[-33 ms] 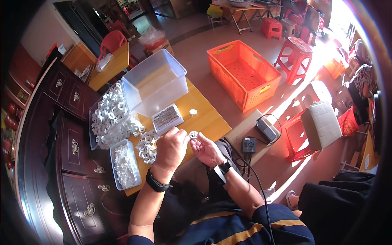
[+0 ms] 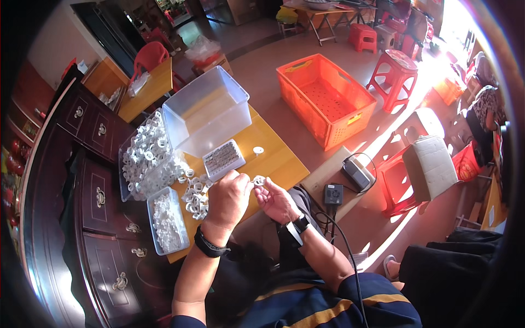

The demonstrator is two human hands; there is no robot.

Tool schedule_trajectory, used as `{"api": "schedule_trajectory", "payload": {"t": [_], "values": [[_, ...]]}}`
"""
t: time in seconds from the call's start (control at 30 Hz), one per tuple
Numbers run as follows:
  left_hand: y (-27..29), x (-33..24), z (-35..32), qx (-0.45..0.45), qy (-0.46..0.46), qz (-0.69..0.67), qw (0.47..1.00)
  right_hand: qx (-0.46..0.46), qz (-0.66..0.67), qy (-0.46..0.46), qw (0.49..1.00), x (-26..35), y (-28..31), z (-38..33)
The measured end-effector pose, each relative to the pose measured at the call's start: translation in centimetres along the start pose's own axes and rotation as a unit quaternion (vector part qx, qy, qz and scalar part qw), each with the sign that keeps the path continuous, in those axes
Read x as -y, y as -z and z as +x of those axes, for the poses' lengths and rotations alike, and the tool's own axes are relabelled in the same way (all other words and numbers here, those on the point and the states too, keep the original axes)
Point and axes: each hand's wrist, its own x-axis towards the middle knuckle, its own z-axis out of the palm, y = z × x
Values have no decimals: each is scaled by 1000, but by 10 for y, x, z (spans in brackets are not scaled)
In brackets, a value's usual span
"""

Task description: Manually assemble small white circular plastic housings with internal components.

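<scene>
My right hand [image 2: 278, 203] pinches a small white ring-shaped plastic part [image 2: 259, 180] between thumb and fingers, over the table's near edge. Close beside it, my left hand [image 2: 227, 198] is closed, its fingertips bunched next to that part; whatever they hold is hidden. Just beyond the left hand stands a small white tray [image 2: 224, 159] filled with rows of small brownish-grey pieces. One white round part [image 2: 258, 150] lies alone on the wooden table [image 2: 279, 158]. A loose heap of white ring parts [image 2: 197, 198] lies left of my left hand.
At left, a clear bin [image 2: 146, 156] is piled with white rings, and a shallow tub [image 2: 167, 221] holds small white pieces. An open translucent box [image 2: 210, 112] stands behind. An orange crate [image 2: 326, 101] is on the floor. A black cable [image 2: 350, 257] runs past my right arm.
</scene>
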Motion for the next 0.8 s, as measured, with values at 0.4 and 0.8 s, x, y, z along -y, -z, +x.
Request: {"api": "schedule_trajectory", "payload": {"t": [0.4,0.8], "values": [[-5,2,6,31,-8,13,999,3,-4,1,1000,-3,2,2],[-5,-2,10,46,-34,58,997,9,-2,-2,1000,-3,3,3]]}}
